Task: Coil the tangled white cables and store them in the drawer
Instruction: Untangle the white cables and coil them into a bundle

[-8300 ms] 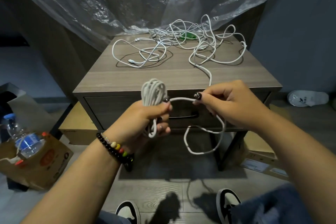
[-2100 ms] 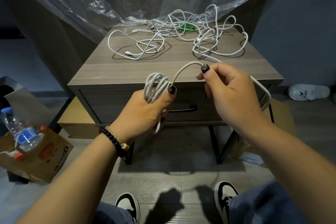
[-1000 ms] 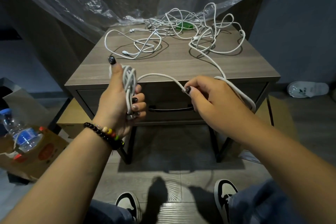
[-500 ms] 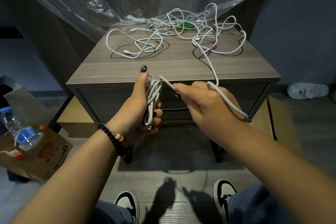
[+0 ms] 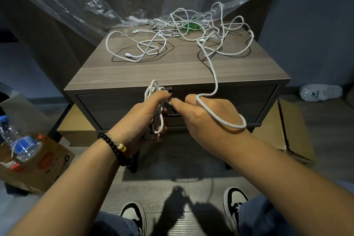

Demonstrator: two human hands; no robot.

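My left hand [image 5: 145, 115] is gripping the coiled cable [image 5: 156, 107]. My right hand [image 5: 203, 119] is pinching its loose strand [image 5: 214, 75] (trailing from the bench [image 5: 172, 75] tangle [image 5: 191, 29]).

Two hands [image 5: 145, 113], one nightstand [image 5: 172, 75], one drawer [image 5: 115, 107], one water bottle [image 5: 17, 140], two shoes [image 5: 134, 214].

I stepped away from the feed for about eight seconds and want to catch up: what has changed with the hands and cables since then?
The right hand has fed more cable into the coil gripped by the left hand, and now meets it, the strand looped over its back. The slack that hung below the hands is gone. The tangle on the nightstand has only shifted slightly; the drawer stays closed.
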